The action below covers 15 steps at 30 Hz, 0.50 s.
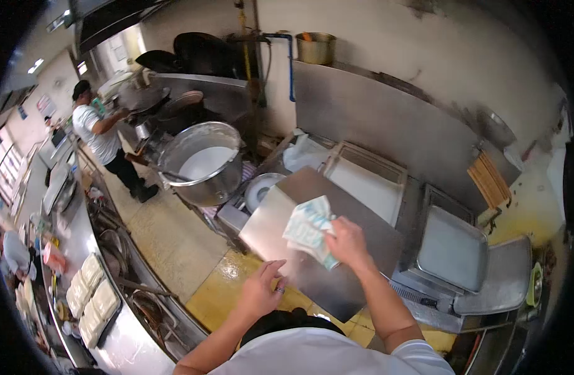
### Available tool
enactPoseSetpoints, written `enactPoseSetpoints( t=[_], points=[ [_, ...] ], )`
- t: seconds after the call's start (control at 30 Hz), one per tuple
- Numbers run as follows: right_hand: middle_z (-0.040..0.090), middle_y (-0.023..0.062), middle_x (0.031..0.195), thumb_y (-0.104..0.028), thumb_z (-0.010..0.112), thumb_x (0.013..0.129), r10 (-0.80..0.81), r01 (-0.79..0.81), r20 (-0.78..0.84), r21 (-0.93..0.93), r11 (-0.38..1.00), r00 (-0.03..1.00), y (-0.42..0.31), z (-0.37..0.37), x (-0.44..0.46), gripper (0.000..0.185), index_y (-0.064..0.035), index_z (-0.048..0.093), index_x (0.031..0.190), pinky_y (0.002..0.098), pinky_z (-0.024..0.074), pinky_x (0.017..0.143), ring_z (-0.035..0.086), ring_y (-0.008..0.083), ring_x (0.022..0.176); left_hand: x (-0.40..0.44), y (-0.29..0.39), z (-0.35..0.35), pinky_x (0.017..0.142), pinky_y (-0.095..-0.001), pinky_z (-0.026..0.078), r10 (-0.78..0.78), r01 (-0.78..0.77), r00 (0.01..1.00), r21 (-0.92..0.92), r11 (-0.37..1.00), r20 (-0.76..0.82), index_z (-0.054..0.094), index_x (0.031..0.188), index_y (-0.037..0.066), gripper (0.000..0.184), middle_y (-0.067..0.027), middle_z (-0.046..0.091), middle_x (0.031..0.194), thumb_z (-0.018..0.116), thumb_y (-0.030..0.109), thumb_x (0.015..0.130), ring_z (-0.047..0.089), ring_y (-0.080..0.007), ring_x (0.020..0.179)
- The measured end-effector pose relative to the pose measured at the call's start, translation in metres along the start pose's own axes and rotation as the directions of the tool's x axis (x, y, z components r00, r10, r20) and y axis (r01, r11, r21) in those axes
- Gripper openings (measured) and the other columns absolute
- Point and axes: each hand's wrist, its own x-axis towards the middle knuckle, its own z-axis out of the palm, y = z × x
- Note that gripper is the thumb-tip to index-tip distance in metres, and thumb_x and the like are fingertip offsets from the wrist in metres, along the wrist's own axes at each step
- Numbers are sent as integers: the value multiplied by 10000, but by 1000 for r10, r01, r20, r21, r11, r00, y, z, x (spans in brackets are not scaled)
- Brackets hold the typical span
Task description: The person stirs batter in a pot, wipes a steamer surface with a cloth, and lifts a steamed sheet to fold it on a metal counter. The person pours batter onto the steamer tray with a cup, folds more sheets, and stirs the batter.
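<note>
My right hand (348, 242) is closed around a folded cloth (308, 226), white with pale green-blue markings. The cloth lies against a flat stainless steel sheet (324, 194) in front of me. At the sheet's left near edge is my left hand (264, 289), a ring on one finger. Its fingers are apart and slightly bent, with nothing in them. I cannot tell whether its fingertips touch the sheet. Just beyond the sheet lies a rectangular framed tray (396, 178) with a white surface, partly covered by the sheet.
A large metal pot (230, 181) of white liquid stands ahead left. On the right are a tray (452, 247) of whitish liquid and another metal tray (499, 281). A co-worker (99, 131) stands at the woks. Wrapped white blocks (99, 303) lie on the left counter.
</note>
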Motion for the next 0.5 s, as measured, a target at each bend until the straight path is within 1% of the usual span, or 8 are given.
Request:
enactPoseSetpoints(
  t=[0.03,0.07,0.13,0.23,0.27,0.37,0.47,0.5],
  points=[
    [674,224,941,-220,704,838,80,-81,-38,-43,996,996,19,-9,-1,263,11,667,958,527,545,818,679,441,896,9,6,8,805,-407,592,28,-28,999,17,999,31,639,1307,80,448,-167,670,1231,755,82,874,730,-288,937],
    [677,234,946,-218,708,832,133,-138,-84,-58,989,988,38,-17,-2,271,19,670,957,530,542,821,678,448,900,20,10,14,799,-422,591,25,-26,998,20,999,65,650,1293,94,426,-160,689,1207,757,122,881,732,-303,933],
    [684,253,957,-215,714,819,230,-247,-177,-85,965,957,70,-31,-2,287,34,675,956,537,536,829,676,463,907,38,-5,35,774,-427,588,55,-57,991,17,998,123,639,1300,77,415,-164,685,1162,738,138,902,728,-311,918],
    [694,282,964,-195,729,786,384,-418,-313,-46,907,869,101,-48,3,289,50,682,932,545,530,835,669,486,920,71,-30,66,745,-442,585,85,-82,981,-22,996,177,643,1291,67,401,-177,693,1121,728,144,907,728,-334,871],
    [698,299,974,-206,710,783,422,-468,-334,-67,881,843,119,-46,5,310,62,692,940,541,532,855,676,487,937,82,-35,74,743,-445,584,84,-80,978,-29,996,189,644,1288,66,400,-179,694,1120,727,142,905,728,-336,863],
    [698,309,976,-229,698,785,513,-568,-370,-49,822,775,150,-45,20,330,69,691,927,533,534,863,684,482,943,117,-52,88,742,-451,585,102,-91,970,-60,994,219,647,1276,64,390,-186,697,1118,725,136,901,733,-335,851],
    [697,321,999,-243,692,795,593,-638,-297,-79,766,748,184,-32,43,352,68,689,960,520,537,876,690,472,969,153,-74,97,745,-453,587,95,-73,966,-97,993,242,650,1261,62,378,-192,700,1119,725,125,896,740,-329,848],
    [698,320,1005,-258,688,804,613,-659,-294,-83,747,733,187,-29,53,374,68,686,987,532,533,885,686,479,976,164,-82,99,747,-454,588,85,-59,965,-108,992,247,651,1256,62,374,-193,701,1119,725,120,894,742,-327,848]
  ],
)
